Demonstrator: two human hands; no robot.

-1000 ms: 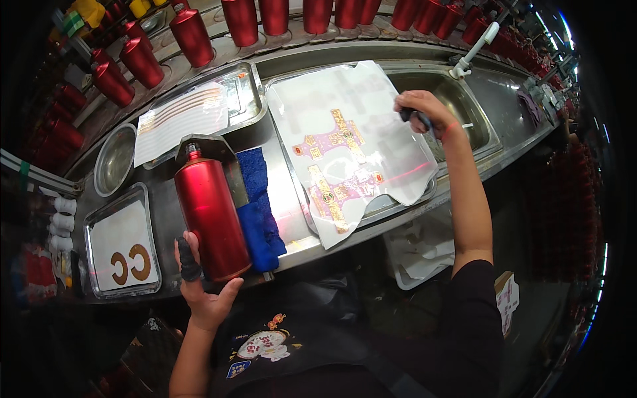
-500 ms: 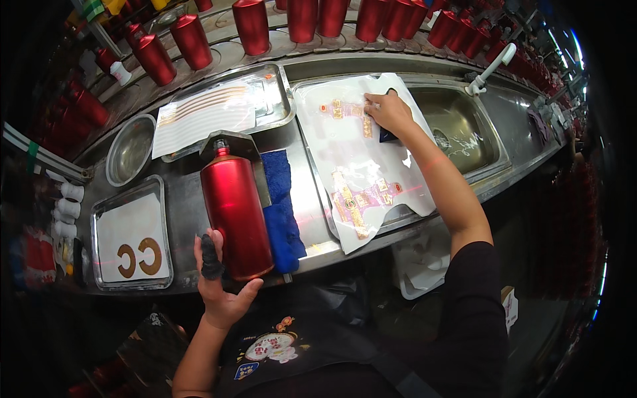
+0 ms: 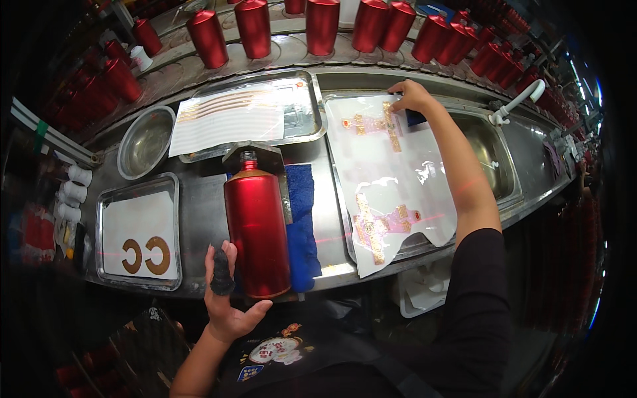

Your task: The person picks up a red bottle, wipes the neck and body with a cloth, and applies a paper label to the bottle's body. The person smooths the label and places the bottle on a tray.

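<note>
A red metallic bottle [image 3: 257,232] lies on its back in front of me, its dark neck against an angled metal stand [image 3: 282,156]. My left hand [image 3: 229,302] is open beside the bottle's lower end, fingers spread, with a black cover on one finger. My right hand [image 3: 415,98] reaches to the far edge of a glossy white sheet [image 3: 371,162]. Its thumb and forefinger are apart, close to the upper end of a clear, pink-and-gold cross-shaped label [image 3: 391,126]. A second such label [image 3: 378,229] is on the near part of the sheet.
A blue cloth [image 3: 302,212] lies right of the bottle. Left are a tray with two brown C-shaped pieces [image 3: 158,255] and a metal bowl [image 3: 144,146]. Behind, a tray [image 3: 308,126] carries a sheet of brownish strips. A sink [image 3: 488,146] is at right; red bottles [image 3: 322,26] line the conveyor.
The view has shifted, so the bench appears farther right and lower. My right hand has moved from the label's side toward its far end, and its fingers have spread. My left hand stays beside the bottle.
</note>
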